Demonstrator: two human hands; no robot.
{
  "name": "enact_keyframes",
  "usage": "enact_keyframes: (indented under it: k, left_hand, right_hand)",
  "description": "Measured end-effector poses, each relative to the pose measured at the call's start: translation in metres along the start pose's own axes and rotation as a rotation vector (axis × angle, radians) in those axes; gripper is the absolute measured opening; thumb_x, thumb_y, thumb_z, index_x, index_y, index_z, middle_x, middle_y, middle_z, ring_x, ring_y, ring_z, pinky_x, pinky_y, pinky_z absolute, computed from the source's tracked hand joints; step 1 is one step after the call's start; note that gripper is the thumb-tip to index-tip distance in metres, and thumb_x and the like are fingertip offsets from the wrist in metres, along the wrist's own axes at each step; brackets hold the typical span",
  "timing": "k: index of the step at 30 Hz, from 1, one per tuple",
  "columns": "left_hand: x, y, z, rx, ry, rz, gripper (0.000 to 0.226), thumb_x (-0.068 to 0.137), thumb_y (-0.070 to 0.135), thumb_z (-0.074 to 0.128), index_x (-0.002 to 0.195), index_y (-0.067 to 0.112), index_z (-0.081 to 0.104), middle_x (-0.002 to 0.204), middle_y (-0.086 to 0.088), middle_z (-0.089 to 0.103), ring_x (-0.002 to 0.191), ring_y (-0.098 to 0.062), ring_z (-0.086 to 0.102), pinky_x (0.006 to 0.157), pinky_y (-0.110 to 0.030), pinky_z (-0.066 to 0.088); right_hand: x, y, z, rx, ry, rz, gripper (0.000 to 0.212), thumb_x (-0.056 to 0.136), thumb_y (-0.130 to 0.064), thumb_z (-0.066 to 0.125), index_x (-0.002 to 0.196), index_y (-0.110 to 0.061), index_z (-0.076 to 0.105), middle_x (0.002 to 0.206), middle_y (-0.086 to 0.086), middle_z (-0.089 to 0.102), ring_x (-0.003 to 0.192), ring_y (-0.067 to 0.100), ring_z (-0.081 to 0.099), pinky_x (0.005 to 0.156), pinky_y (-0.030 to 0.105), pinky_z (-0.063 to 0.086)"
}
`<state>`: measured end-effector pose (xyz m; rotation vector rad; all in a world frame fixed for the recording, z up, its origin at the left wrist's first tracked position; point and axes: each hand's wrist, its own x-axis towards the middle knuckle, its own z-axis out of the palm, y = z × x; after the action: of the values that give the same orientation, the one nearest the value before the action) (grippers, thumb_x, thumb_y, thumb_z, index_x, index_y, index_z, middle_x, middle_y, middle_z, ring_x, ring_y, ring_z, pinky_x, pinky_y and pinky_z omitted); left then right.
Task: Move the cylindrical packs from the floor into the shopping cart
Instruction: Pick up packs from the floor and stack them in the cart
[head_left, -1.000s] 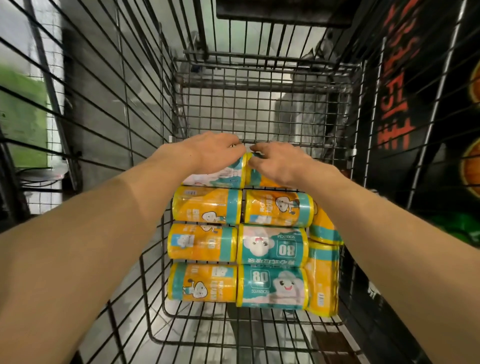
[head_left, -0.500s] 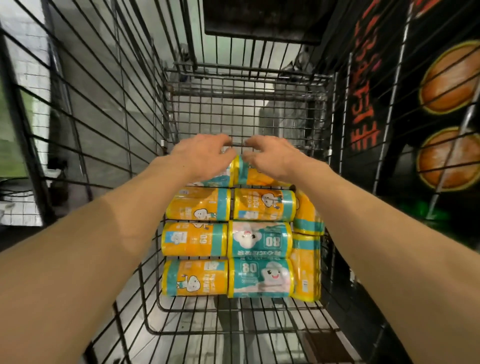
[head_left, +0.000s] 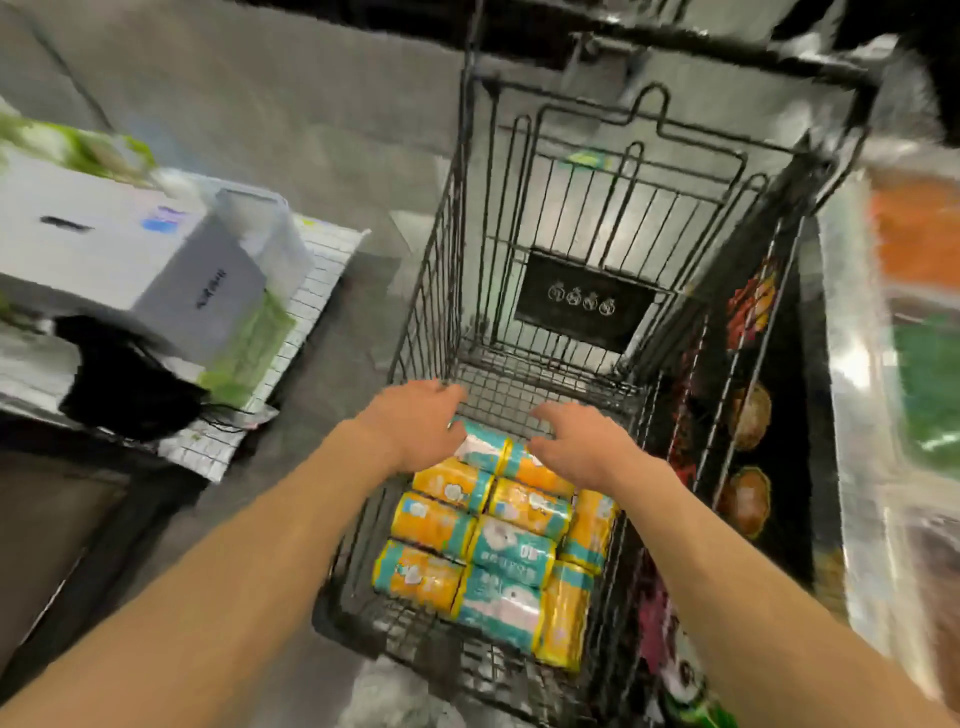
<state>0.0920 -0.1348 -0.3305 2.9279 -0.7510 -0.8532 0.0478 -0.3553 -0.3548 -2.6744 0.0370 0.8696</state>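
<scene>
Several yellow and teal cylindrical packs (head_left: 511, 545) lie stacked in rows at the near end of the black wire shopping cart (head_left: 431, 291). The top row is a teal pack (head_left: 483, 446) beside an orange one (head_left: 543, 474). My left hand (head_left: 415, 428) hovers over the left end of the teal pack with relaxed fingers, perhaps touching it. My right hand (head_left: 584, 441) sits just above the orange pack, fingers spread and gripping nothing. The view is blurred.
The cart's far end carries a folded seat flap with a black plaque (head_left: 584, 301). A white box (head_left: 130, 249) and a black object (head_left: 130, 379) sit on a low surface at left. A dark panel with food pictures (head_left: 748, 421) stands close on the right. Grey floor (head_left: 311, 114) lies beyond.
My head has risen and pulled back, so the cart now appears from above. Both hands have let go of the top two packs and moved apart.
</scene>
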Motion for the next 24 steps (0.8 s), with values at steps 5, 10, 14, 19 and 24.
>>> enact_keyframes:
  k: [5, 10, 14, 19, 24]
  left_hand:
    - [-0.124, 0.003, -0.05, -0.041, 0.242, -0.164, 0.045, 0.099, 0.043, 0.037, 0.135, 0.019, 0.051, 0.131, -0.01, 0.06, 0.126, -0.032, 0.055, 0.108, -0.044, 0.038]
    - [-0.263, -0.034, -0.07, -0.111, 0.352, -0.377, 0.067, 0.087, 0.05, 0.029, 0.144, 0.019, 0.044, 0.138, -0.013, 0.056, 0.126, -0.034, 0.054, 0.103, -0.046, 0.045]
    - [-0.385, -0.07, -0.048, -0.126, 0.435, -0.591, 0.046, 0.095, 0.04, 0.044, 0.138, 0.023, 0.046, 0.122, -0.008, 0.062, 0.108, -0.031, 0.061, 0.093, -0.047, 0.049]
    - [-0.565, -0.097, 0.037, -0.185, 0.465, -0.924, 0.052, 0.096, 0.039, 0.045, 0.146, 0.024, 0.041, 0.135, -0.011, 0.058, 0.123, -0.033, 0.057, 0.1, -0.047, 0.047]
    - [-0.761, -0.085, 0.145, -0.306, 0.465, -1.228, 0.054, 0.098, 0.042, 0.046, 0.149, 0.026, 0.038, 0.141, -0.007, 0.055, 0.127, -0.03, 0.055, 0.101, -0.047, 0.047]
  right_hand:
    - [-0.078, -0.063, -0.041, -0.138, 0.01, -0.137, 0.069, 0.086, -0.058, 0.043, 0.147, -0.024, 0.046, 0.144, 0.013, 0.056, 0.135, 0.034, 0.051, 0.109, 0.046, 0.045]
    - [-0.132, -0.168, -0.066, -0.309, 0.127, -0.431, 0.056, 0.094, -0.049, 0.054, 0.145, -0.025, 0.051, 0.141, 0.01, 0.06, 0.131, 0.032, 0.055, 0.106, 0.045, 0.047]
    - [-0.171, -0.277, -0.057, -0.426, 0.125, -0.678, 0.059, 0.098, -0.045, 0.057, 0.152, -0.024, 0.043, 0.149, 0.01, 0.053, 0.135, 0.031, 0.049, 0.107, 0.041, 0.044]
    - [-0.256, -0.422, 0.016, -0.54, 0.125, -0.993, 0.057, 0.098, -0.048, 0.055, 0.151, -0.03, 0.043, 0.148, 0.008, 0.054, 0.136, 0.03, 0.049, 0.105, 0.044, 0.044]
    - [-0.383, -0.548, 0.137, -0.623, 0.028, -1.315, 0.057, 0.097, -0.05, 0.055, 0.148, -0.028, 0.045, 0.14, 0.008, 0.057, 0.133, 0.032, 0.05, 0.106, 0.047, 0.044]
